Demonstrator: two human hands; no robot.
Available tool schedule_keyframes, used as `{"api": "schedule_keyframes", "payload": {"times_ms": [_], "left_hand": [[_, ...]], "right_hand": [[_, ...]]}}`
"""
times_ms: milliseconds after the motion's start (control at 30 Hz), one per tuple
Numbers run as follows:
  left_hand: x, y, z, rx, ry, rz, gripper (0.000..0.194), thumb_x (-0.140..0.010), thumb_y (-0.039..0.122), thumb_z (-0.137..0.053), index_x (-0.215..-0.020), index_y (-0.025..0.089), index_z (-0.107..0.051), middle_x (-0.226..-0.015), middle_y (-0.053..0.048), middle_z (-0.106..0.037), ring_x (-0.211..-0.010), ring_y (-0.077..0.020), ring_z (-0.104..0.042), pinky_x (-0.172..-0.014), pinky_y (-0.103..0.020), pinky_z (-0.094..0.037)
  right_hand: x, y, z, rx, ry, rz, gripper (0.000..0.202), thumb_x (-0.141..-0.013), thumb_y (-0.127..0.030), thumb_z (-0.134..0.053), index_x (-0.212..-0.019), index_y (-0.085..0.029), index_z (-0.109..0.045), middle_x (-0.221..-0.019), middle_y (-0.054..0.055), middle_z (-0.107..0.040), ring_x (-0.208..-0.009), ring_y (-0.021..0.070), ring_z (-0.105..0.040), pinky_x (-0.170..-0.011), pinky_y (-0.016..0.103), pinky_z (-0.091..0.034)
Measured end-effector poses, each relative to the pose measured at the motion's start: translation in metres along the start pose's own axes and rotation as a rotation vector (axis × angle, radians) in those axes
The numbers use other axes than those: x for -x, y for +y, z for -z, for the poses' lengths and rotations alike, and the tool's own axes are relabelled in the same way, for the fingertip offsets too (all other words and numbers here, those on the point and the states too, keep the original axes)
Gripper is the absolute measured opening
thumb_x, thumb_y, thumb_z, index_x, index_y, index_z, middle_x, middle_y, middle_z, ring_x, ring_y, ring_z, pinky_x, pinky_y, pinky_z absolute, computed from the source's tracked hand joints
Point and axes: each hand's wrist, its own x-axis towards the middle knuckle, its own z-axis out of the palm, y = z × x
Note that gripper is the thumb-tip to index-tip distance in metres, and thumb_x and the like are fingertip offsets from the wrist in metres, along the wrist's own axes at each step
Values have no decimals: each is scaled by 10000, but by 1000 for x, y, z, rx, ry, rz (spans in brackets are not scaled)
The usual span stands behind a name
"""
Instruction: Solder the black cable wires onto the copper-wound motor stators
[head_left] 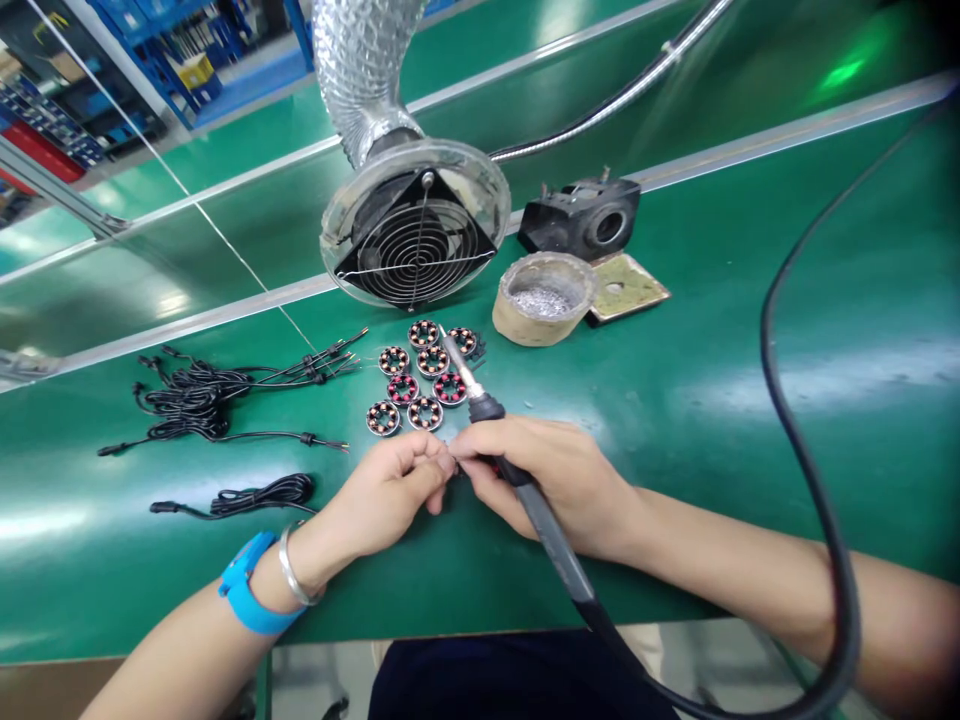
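My right hand (570, 480) is closed around a soldering iron (556, 552), whose metal tip points up and away over the stators. The fingertips of my left hand (397, 485) are pinched together, almost touching my right fingertips. Something small and dark shows between the two hands, mostly hidden by the fingers. Just beyond them sits a group of several small round motor stators (425, 412) with copper or red windings. Left of my left hand lies a coiled black cable (262, 495).
A bundle of black cables (199, 395) with bare wire ends lies on the green table (720, 400). A fume extractor fan (420, 245) hangs over the back. Behind the iron stand a round bowl of solder scraps (536, 325), a sponge tray (634, 285) and a black holder (577, 220). The iron's cord loops at right.
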Motion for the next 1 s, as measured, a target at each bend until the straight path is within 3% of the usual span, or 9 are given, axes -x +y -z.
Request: {"api": "schedule_keyframes", "payload": {"times_ms": [233, 500, 633, 767, 867, 1000], "left_hand": [[-1, -1, -6, 54, 147, 46, 152, -800, 303, -514, -723, 172, -507, -507, 84, -383, -458, -65, -297, -457, -198, -226], [-1, -6, -7, 19, 207, 35, 140, -804, 287, -514, -723, 175, -497, -539, 90, -325, -477, -62, -252, -450, -193, -216], [1, -5, -9, 0, 221, 43, 150, -813, 290, -510, -716, 177, -491, -555, 82, -339, -491, -68, -264, -457, -198, -216], [3, -3, -11, -36, 230, 29, 163, -843, 290, -490, -724, 178, -488, -566, 77, -348, -510, -75, -278, -473, -202, -234], [2, -2, -12, -59, 241, 33, 187, -861, 303, -481, -720, 181, -482, -564, 76, -344, -519, -79, -280, -477, -204, -237], [1, -3, -12, -74, 244, 30, 192, -867, 289, -476, -706, 184, -473, -568, 74, -346, -525, -80, -281, -482, -204, -239]], "right_hand": [[2, -4, 1, -55, -77, -208, 320, -761, -54, -531, -1038, -205, -483, -771, -40, -647, -528, 53, -567, -527, 147, -461], [4, 5, -2, 40, -57, -88, 281, -808, -61, -503, -1052, -198, -526, -797, -12, -678, -650, 104, -648, -627, 208, -520], [7, -6, 12, 53, 14, -88, 322, -868, -62, -505, -1141, -232, -537, -942, 14, -722, -748, 119, -685, -694, 230, -549], [13, -21, 34, 10, 51, -132, 406, -900, -120, -525, -1284, -252, -533, -778, 9, -676, -610, 129, -622, -556, 252, -514], [22, -26, 43, -69, 73, -171, 389, -863, -131, -535, -1232, -237, -599, -694, 12, -601, -525, 126, -521, -461, 260, -441], [33, -25, 43, -147, 112, -288, 329, -810, -126, -541, -1104, -248, -625, -733, 18, -621, -581, 144, -558, -513, 283, -458]]}}
